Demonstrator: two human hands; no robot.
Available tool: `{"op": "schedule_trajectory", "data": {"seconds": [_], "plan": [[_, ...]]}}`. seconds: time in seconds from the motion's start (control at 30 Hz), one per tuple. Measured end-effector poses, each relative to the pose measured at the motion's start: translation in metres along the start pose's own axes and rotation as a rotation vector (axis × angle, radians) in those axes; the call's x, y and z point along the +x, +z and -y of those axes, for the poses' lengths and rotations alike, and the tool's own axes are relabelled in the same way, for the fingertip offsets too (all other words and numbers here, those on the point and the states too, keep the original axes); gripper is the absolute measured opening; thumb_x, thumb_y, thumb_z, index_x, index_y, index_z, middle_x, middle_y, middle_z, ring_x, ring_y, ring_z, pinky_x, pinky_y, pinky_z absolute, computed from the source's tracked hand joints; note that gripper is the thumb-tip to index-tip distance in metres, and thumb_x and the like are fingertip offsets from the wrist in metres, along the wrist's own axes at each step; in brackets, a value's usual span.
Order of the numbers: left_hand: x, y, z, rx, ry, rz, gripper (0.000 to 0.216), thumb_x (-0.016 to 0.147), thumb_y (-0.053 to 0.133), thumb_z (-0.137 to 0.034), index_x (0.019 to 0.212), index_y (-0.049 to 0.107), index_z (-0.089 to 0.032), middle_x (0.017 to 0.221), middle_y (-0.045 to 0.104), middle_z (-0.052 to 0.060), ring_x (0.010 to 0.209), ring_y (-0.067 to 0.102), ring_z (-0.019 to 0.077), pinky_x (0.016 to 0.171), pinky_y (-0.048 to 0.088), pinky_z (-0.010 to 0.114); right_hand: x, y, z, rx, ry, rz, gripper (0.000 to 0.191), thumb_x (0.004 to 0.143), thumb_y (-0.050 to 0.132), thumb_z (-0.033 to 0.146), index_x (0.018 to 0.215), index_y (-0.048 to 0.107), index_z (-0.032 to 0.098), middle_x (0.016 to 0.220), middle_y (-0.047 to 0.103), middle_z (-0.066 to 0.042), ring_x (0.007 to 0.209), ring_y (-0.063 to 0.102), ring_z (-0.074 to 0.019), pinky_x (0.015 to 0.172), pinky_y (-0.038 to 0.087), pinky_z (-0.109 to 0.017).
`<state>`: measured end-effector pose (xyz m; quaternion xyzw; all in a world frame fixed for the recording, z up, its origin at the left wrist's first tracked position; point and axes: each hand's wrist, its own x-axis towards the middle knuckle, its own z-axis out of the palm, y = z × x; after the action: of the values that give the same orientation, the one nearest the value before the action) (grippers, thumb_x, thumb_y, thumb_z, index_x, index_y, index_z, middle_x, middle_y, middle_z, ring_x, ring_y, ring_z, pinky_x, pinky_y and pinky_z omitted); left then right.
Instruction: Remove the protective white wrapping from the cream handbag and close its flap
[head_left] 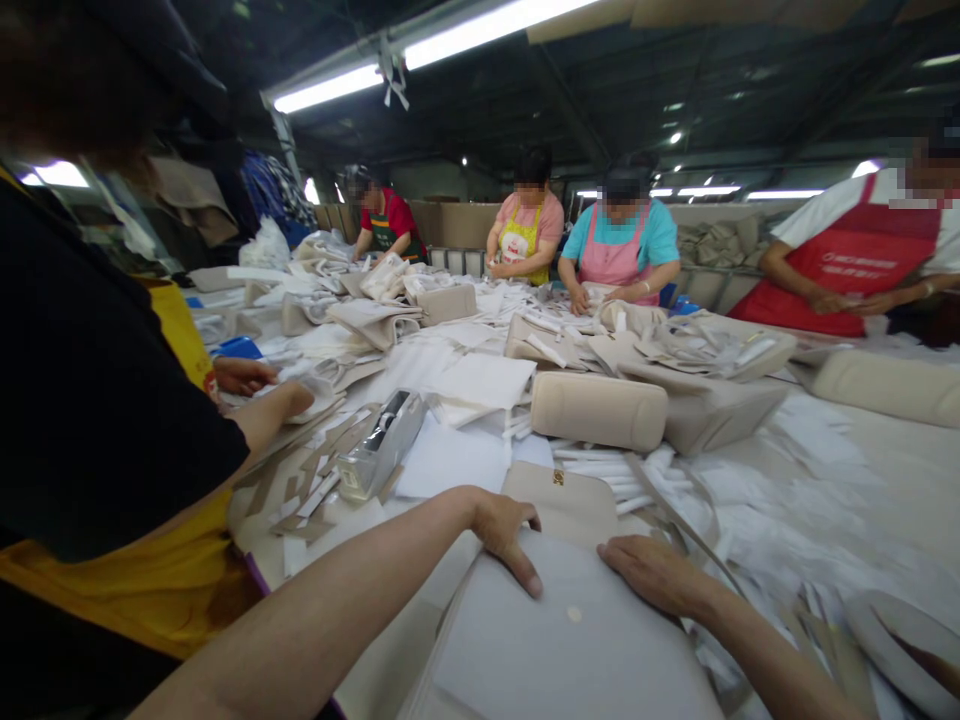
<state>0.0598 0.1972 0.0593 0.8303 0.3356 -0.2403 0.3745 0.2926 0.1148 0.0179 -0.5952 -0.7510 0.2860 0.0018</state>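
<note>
A flat white bag panel (570,650) with a small round snap lies in front of me on the table. My left hand (506,535) rests on its upper left edge, thumb stretched down over the panel, fingers curled over the far edge. My right hand (652,572) lies flat on the upper right edge, fingers partly tucked behind it. A cream handbag flap with a gold clasp (559,500) sits just beyond both hands.
A person in black with a yellow apron (112,450) works close on my left. A metal tape dispenser (382,445) and a cream padded bag (598,410) lie mid-table among white paper sheets. Several aproned workers (619,250) stand along the far side.
</note>
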Motion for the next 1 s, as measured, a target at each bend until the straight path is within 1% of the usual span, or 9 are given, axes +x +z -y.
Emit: {"op": "schedule_trajectory", "data": {"seconds": [0.13,0.23,0.33,0.47,0.53,0.63,0.77,0.83,1.0], "plan": [[-0.003,0.009,0.008,0.004,0.049,-0.115,0.108,0.042,0.067,-0.07,0.133,0.031,-0.024,0.131,0.044,0.011,0.118,0.044,0.0314,0.1,0.035,0.044,0.002,0.006,-0.003,0.001,0.024,-0.012,0.048,0.09,0.021,0.041,0.078,0.06,0.017,0.088,0.066,-0.012,0.085,0.059,-0.0213,0.078,0.039,-0.031],[-0.009,0.007,0.004,0.073,0.084,-0.175,0.107,0.044,0.067,-0.069,0.134,0.031,-0.024,0.134,0.039,0.012,0.12,0.041,0.033,0.1,0.033,0.046,0.002,0.006,-0.003,-0.002,0.032,-0.007,0.046,0.09,0.023,0.042,0.079,0.06,0.017,0.09,0.066,-0.011,0.087,0.059,-0.0211,0.08,0.039,-0.031],[-0.013,0.002,-0.011,0.144,0.089,-0.176,0.101,0.047,0.063,-0.071,0.133,0.035,-0.025,0.135,0.04,0.012,0.119,0.042,0.0345,0.099,0.034,0.049,0.002,0.003,-0.002,-0.007,0.034,-0.001,0.046,0.089,0.023,0.042,0.079,0.06,0.018,0.089,0.066,-0.011,0.086,0.059,-0.0211,0.079,0.039,-0.031],[-0.012,0.004,-0.037,0.214,0.147,-0.244,0.1,0.052,0.053,-0.078,0.133,0.037,-0.022,0.136,0.04,0.015,0.121,0.04,0.0351,0.099,0.033,0.049,0.001,0.002,-0.001,-0.01,0.032,0.004,0.047,0.09,0.022,0.042,0.077,0.06,0.017,0.087,0.066,-0.011,0.083,0.06,-0.0213,0.077,0.04,-0.031],[-0.01,0.012,-0.044,0.228,0.206,-0.244,0.1,0.055,0.049,-0.078,0.134,0.036,-0.019,0.136,0.04,0.016,0.121,0.04,0.0342,0.101,0.031,0.048,0.0,0.003,-0.001,-0.007,0.033,0.003,0.046,0.09,0.023,0.042,0.079,0.06,0.017,0.088,0.066,-0.012,0.084,0.06,-0.0213,0.077,0.04,-0.031],[-0.012,0.029,-0.045,0.215,0.243,-0.237,0.101,0.059,0.047,-0.077,0.136,0.031,-0.014,0.138,0.037,0.018,0.124,0.037,0.0339,0.103,0.025,0.049,0.0,0.004,-0.001,0.006,0.034,-0.003,0.046,0.089,0.023,0.042,0.081,0.061,0.016,0.089,0.066,-0.012,0.086,0.059,-0.0213,0.079,0.04,-0.031],[-0.02,0.046,-0.041,0.194,0.259,-0.324,0.104,0.062,0.045,-0.077,0.138,0.024,-0.009,0.141,0.032,0.02,0.13,0.028,0.0328,0.107,0.016,0.05,-0.001,0.003,0.0,0.024,0.021,-0.009,0.048,0.09,0.021,0.042,0.079,0.06,0.016,0.089,0.066,-0.012,0.087,0.06,-0.0214,0.08,0.04,-0.03],[-0.023,0.048,-0.041,0.202,0.253,-0.339,0.104,0.061,0.045,-0.077,0.137,0.028,-0.009,0.14,0.033,0.02,0.129,0.029,0.0332,0.107,0.015,0.05,-0.002,0.002,0.0,0.029,0.016,-0.006,0.049,0.09,0.02,0.042,0.077,0.059,0.017,0.089,0.067,-0.012,0.086,0.06,-0.0206,0.079,0.04,-0.029],[-0.024,0.046,-0.043,0.213,0.219,-0.287,0.103,0.06,0.046,-0.077,0.136,0.03,-0.009,0.14,0.032,0.021,0.129,0.029,0.0333,0.106,0.016,0.051,-0.003,-0.001,-0.002,-0.001,0.037,-0.003,0.052,0.091,0.017,0.041,0.076,0.06,0.017,0.089,0.068,-0.01,0.085,0.061,-0.0185,0.078,0.041,-0.027]]}}
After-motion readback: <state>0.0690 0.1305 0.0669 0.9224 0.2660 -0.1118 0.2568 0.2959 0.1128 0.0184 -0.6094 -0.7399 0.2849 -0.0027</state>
